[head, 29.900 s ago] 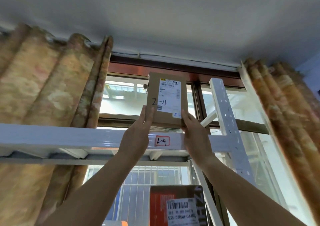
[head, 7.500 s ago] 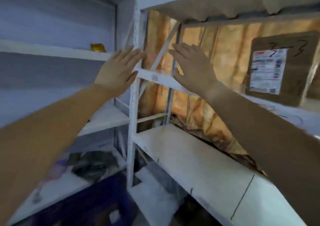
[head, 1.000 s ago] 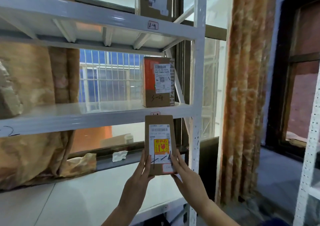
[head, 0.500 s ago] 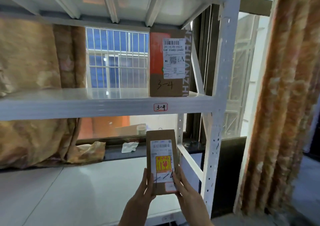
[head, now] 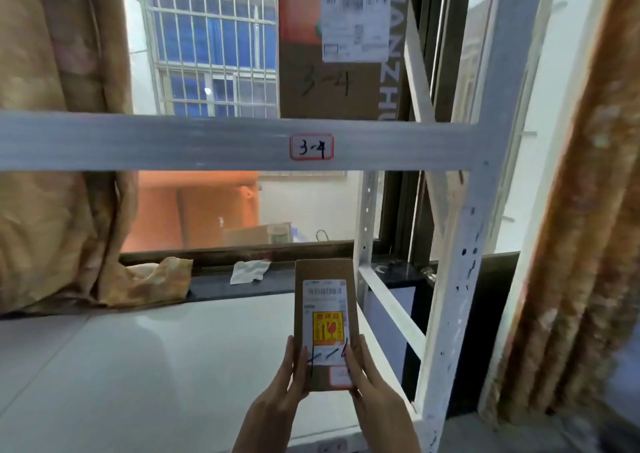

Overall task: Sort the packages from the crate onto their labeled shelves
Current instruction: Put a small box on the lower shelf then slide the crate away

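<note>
Left hand (head: 277,392) and right hand (head: 375,395) pinch the small package (head: 325,308) by its lower sides, upright over the lower shelf (head: 156,366), below the 3-4 tag (head: 311,146); fingers partly cover its handwritten code, so confirm it first; yellow sticker looks like fragile, so set down gently, label outward.

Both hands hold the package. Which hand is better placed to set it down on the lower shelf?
Probably the left hand: it grips the package's left edge over the open shelf. The right hand grips the right edge close to the brace, which may crowd it.
</note>
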A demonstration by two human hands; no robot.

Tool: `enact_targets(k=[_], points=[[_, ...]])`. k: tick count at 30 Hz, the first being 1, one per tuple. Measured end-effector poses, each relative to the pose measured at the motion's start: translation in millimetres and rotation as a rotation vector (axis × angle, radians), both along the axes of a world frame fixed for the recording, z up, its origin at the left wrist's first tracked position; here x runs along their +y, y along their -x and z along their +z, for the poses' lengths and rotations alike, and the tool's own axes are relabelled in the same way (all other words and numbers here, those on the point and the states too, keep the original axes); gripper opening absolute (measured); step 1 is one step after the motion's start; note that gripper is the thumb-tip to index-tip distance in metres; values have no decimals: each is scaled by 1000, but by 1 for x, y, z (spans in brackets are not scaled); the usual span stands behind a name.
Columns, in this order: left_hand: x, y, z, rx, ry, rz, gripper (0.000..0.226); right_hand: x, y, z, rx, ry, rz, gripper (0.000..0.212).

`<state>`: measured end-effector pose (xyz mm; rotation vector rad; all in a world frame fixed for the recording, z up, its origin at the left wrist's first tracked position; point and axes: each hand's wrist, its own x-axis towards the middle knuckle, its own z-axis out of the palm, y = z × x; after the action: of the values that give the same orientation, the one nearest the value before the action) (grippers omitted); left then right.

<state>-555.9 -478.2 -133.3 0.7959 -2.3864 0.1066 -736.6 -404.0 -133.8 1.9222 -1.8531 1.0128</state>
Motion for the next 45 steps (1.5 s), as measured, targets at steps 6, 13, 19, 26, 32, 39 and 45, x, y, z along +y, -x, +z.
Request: enact_targets(k=[6, 13, 19, 26, 32, 39, 45], points=[[-5, 6, -32, -29, -59, 61, 115, -8, 10, -38, -65, -5, 9, 107], [-8, 12, -49, -30, -39, 73, 101, -17, 9, -59, -127, 5, 35, 79], [2, 13, -63, 27, -117, 23, 95, -6, 0, -71, -142, 18, 29, 63], [1, 8, -68, 82, -140, 6, 104, 1, -2, -76, -128, 29, 16, 71], [9, 2, -79, -39, -150, 16, 103, 7, 1, -91, -75, -27, -28, 73], [9, 2, -83, -81, -144, 60, 86, 6, -10, -98, -77, -7, -99, 59], [12, 3, -84, -114, 13, 61, 53, 8, -11, -100, -34, -139, -225, 56]])
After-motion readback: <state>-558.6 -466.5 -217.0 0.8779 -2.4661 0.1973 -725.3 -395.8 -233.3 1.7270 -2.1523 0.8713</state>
